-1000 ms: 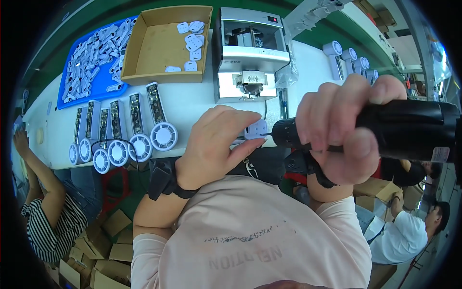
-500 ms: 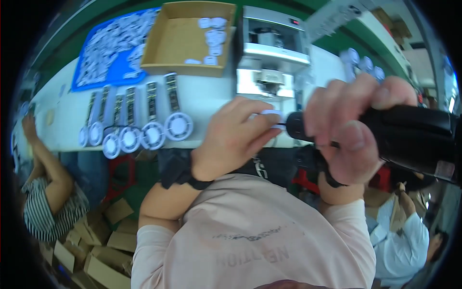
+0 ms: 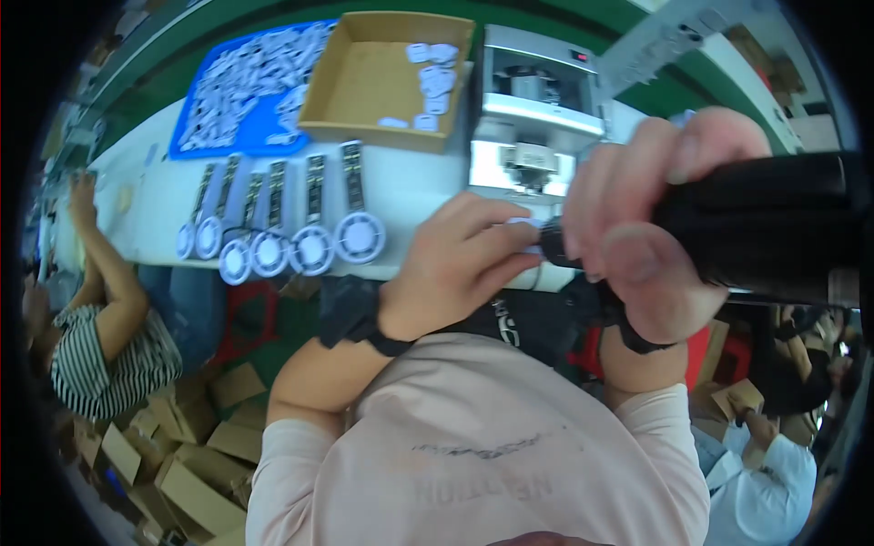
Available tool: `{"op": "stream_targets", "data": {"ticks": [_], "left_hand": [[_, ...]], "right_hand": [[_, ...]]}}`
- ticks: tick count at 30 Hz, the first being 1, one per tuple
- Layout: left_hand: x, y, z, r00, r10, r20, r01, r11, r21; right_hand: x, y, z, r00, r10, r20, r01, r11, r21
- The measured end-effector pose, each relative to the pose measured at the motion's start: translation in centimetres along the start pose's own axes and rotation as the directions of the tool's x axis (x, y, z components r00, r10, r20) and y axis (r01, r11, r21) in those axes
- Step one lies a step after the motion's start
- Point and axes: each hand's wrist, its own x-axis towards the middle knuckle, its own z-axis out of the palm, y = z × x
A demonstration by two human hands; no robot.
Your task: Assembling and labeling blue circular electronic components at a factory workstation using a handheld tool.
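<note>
Pinched in the fingers of my left hand [image 3: 455, 264] is a small white plastic part [image 3: 523, 221], mostly hidden by the fingertips. My right hand [image 3: 651, 223] is wrapped round a thick black power screwdriver [image 3: 765, 218], which lies nearly level. Its narrow end points left and meets the white part; the contact itself is hidden. To the left of my hands, several white handheld fans [image 3: 359, 238] lie in a row at the table's near edge. They have round slotted heads, and circuit boards show in their handles.
A blue tray [image 3: 238, 147] heaped with small white parts stands at the back left. Beside it a cardboard box [image 3: 364, 91] holds several white pieces. A metal machine [image 3: 537, 114] stands behind my hands. People sit at left [image 3: 114, 355] and right [image 3: 769, 478]; open cartons [image 3: 196, 491] lie below.
The view has shifted, so the table things appear farther right. Both hands keep their grips, and the screwdriver's end stays at the white part.
</note>
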Motion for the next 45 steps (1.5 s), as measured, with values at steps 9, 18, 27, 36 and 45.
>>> {"op": "stream_targets", "data": {"ticks": [9, 18, 27, 36, 45], "left_hand": [[1.1, -0.4, -0.1, 0.996, -0.008, 0.084, 0.006, 1.000, 0.024], [0.2, -0.6, -0.6, 0.967, 0.131, 0.219, -0.150, 0.986, 0.072], [5.9, 0.7, -9.3, 0.974, 0.227, 0.011, -0.227, 0.969, 0.093], [9.0, 5.5, -23.5, 0.977, -0.009, -0.211, 0.060, 0.971, 0.233], [0.5, 4.1, -39.1, 0.923, -0.245, -0.297, 0.385, 0.616, 0.687]], "right_hand": [[-1.4, 0.3, 0.3, 0.982, 0.051, -0.183, -0.052, 0.999, -0.002], [-2.9, -2.4, -0.4, 0.945, -0.088, -0.316, 0.146, 0.976, 0.164], [-5.9, -3.6, -2.2, 0.954, -0.071, -0.291, 0.133, 0.971, 0.199], [-6.8, -1.6, -2.2, 0.953, -0.003, -0.302, 0.070, 0.975, 0.212], [-7.4, 1.0, -0.7, 0.948, 0.137, -0.288, -0.051, 0.957, 0.285]]}}
